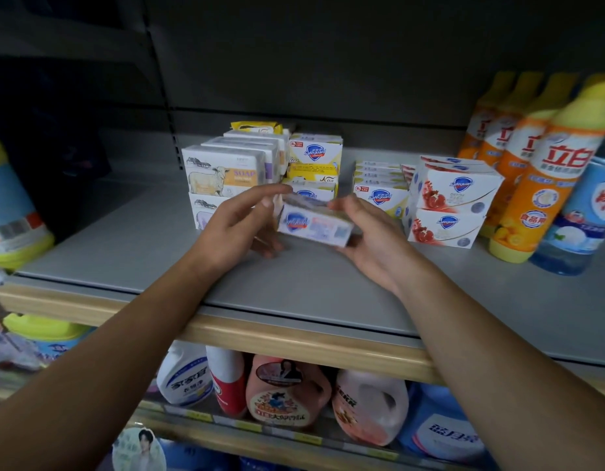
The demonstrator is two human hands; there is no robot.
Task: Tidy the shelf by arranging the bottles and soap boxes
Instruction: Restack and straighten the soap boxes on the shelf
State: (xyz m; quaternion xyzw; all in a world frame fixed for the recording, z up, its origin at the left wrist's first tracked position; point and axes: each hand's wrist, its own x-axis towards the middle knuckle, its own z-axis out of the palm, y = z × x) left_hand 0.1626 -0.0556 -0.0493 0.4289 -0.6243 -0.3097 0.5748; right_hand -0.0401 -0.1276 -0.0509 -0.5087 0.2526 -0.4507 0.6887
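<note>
Both hands hold one blurred soap box [315, 225] above the grey shelf [131, 246]: the left hand [238, 226] grips its left end, fingers over the top, and the right hand [369, 232] cups its right end. The box's long axis runs from hand to hand, printed face toward the camera. Beyond the left hand stand sheep-print boxes [223, 176], their count unclear. Right of the right hand sit two pomegranate boxes [454, 205], then four orange bottles [545, 185].
</note>
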